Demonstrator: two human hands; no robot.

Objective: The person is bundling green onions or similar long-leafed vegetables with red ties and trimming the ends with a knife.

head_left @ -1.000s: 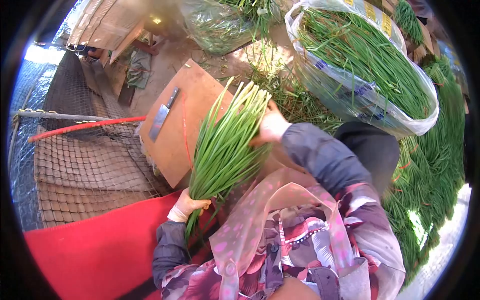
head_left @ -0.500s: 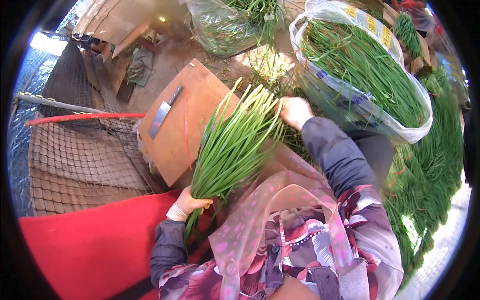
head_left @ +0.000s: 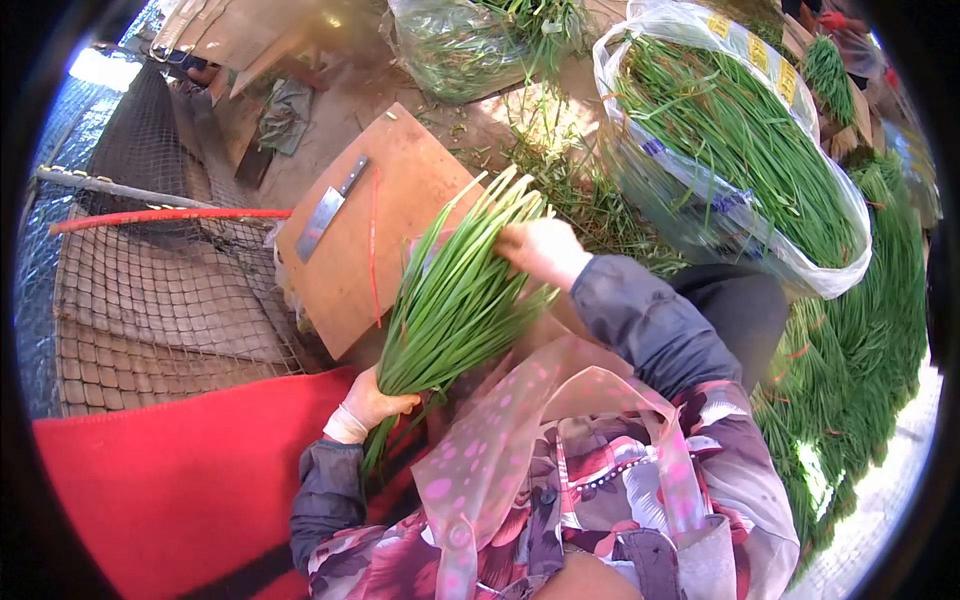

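A thick bunch of garlic chives [head_left: 445,310] slants upward in front of me, pale stem ends at the top. My left hand [head_left: 372,402], wearing a light glove, is closed around its lower, leafy end. At the right side near the pale ends, my right hand [head_left: 545,250] has its fingers bent onto the stalks; the fingertips are partly hidden. Behind the bunch lies a tilted brown board [head_left: 335,280]. On it rest a cleaver-like knife [head_left: 325,215] with a dark handle and a thin red strip [head_left: 374,240].
A large clear plastic bag [head_left: 690,215] full of garlic chives stands at upper right. Piled chives [head_left: 850,370] cover the right side. Loose trimmings [head_left: 600,215] litter the ground. Red cloth [head_left: 190,470] lies at lower left, below netting [head_left: 180,310] and a red bar [head_left: 170,218].
My right hand has moved left from the outer edge of the bunch onto the stalks below their pale ends. My left hand keeps its hold, shifted slightly left in view.
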